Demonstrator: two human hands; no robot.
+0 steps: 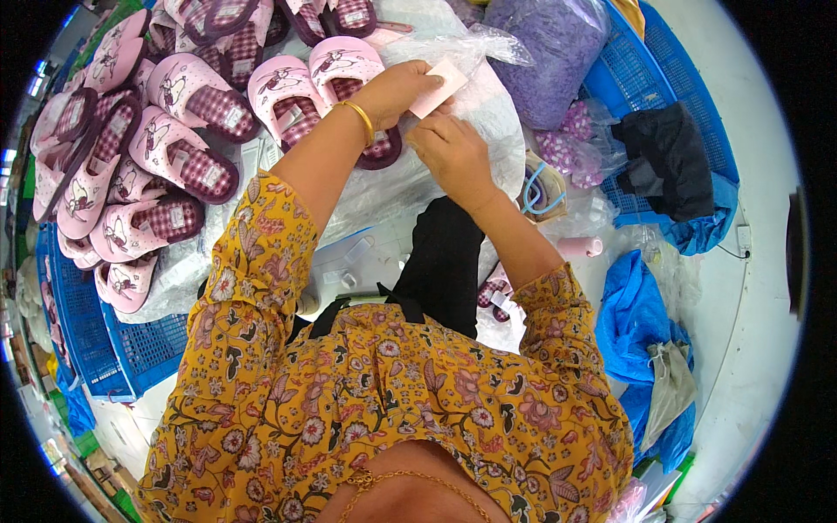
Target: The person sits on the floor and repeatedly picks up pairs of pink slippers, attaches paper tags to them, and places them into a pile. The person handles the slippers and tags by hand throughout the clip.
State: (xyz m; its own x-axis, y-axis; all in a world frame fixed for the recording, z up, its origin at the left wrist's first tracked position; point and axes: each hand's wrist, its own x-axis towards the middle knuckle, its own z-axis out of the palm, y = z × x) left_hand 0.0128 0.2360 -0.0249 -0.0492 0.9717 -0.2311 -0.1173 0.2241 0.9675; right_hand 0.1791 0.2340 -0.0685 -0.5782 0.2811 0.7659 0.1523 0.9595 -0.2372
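My left hand [399,87] holds a small pale pink card or tag [439,87] between thumb and fingers, with a gold bangle on the wrist. My right hand [452,148] is just below it, fingers curled, touching the lower edge of the tag above a clear plastic bag [488,105]. A pair of pink slippers [324,87] with checked insoles lies right behind my left hand.
Many pink slippers [148,139] are piled at the left on plastic over a blue crate [96,340]. A bag of purple material [549,52] and a black cloth [667,161] rest on another blue crate at the right. Blue plastic sheeting [636,322] lies at the lower right.
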